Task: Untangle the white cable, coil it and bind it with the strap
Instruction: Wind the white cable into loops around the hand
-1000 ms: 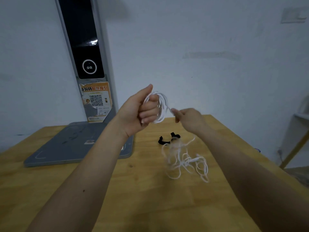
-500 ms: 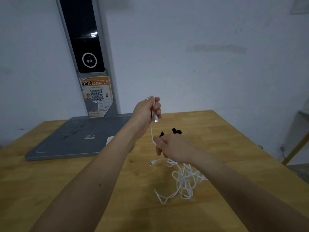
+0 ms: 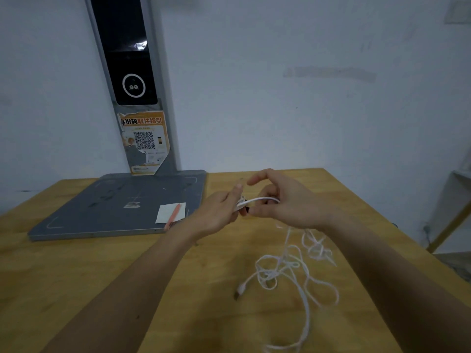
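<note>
Far left, grey stand base (image 3: pixel 122 207) lies flat on the wooden table (image 3: pixel 89 276), pale card (image 3: pixel 170 212) and an orange pen-like item on it, likely parked clear of the work. Left hand (image 3: pixel 219 212) is held above the table middle, fingers curled round one end of the white cable (image 3: pixel 280 271), probably anchoring it so loops can be laid. Right hand (image 3: pixel 285 200) sits just beside, touching the same span: lower fingers pinch the cable, index and thumb spread loosely apart above, seemingly set to feed the next turn. Most of the cable trails down right in a loose tangle on the near table, free plug (image 3: pixel 240 289) at its left. Strap: a dark bit shows between the hands, cannot tell. Judged early coiling stage.
</note>
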